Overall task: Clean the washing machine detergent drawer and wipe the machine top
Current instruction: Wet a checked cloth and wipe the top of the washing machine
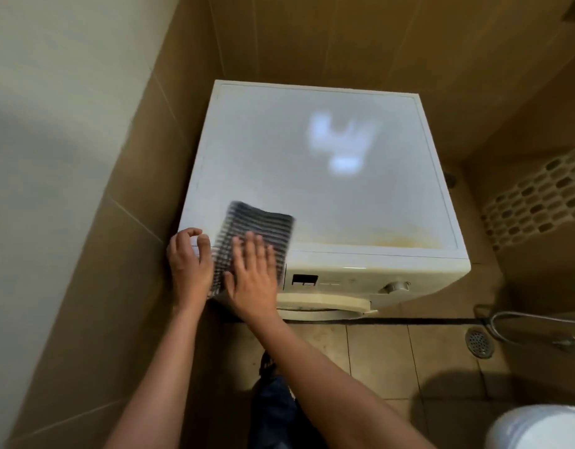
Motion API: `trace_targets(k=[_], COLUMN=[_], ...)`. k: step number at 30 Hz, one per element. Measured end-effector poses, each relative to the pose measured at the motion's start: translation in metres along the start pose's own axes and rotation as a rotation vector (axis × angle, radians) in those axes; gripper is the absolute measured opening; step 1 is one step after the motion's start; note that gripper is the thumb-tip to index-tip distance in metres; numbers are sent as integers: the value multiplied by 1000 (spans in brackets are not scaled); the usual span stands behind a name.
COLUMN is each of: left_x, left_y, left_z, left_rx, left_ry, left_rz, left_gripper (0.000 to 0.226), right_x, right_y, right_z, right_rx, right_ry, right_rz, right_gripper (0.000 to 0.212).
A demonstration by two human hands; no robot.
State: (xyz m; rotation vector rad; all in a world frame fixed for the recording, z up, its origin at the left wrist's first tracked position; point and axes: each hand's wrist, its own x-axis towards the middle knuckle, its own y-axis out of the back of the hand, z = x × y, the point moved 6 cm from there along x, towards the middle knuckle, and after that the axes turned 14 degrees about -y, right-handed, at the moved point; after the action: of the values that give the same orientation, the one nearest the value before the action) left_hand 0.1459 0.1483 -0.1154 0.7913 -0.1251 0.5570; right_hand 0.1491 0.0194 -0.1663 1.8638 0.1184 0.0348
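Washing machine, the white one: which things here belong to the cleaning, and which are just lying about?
In use: white washing machine top; grey-and-white striped cloth draped over its front-left edge; right hand pressing flat on the cloth; left hand at the machine's corner.
Just there: round metal floor drain; bent metal hose; white rounded object at bottom right.

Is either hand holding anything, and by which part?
Right hand presses flat on the striped cloth, no grip. Left hand curls at the washing machine's front-left corner; whether it holds anything cannot be told.
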Motion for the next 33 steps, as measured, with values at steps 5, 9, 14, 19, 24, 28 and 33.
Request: trace_targets(k=[5, 9, 14, 19, 24, 28, 33], left_x=[3, 11, 38, 61, 79, 90, 102], left_y=[20, 15, -4, -29, -51, -70, -86], left_z=[-10, -17, -10, 0, 1, 13, 22], left_rx=[108, 133, 105, 114, 82, 58, 57], left_ry=[9, -85, -122, -201, -232, -258, -293], left_rz=[138, 108, 4, -96, -136, -175, -201], left_gripper=[19, 18, 17, 18, 17, 15, 16], right_x=[46, 99, 164, 209, 209, 169, 102], right_y=[-1, 9, 27, 55, 93, 123, 124], right_z=[-73, -82, -42, 50, 184, 287, 315], right_rx=[-73, -50, -42, 3, -20, -41, -31], right_ry=[336, 351, 176, -48, -290, -510, -853], right_rz=[-229, -283, -238, -142, -22, 64, 169], right_gripper=[60, 56, 58, 58, 67, 67, 72])
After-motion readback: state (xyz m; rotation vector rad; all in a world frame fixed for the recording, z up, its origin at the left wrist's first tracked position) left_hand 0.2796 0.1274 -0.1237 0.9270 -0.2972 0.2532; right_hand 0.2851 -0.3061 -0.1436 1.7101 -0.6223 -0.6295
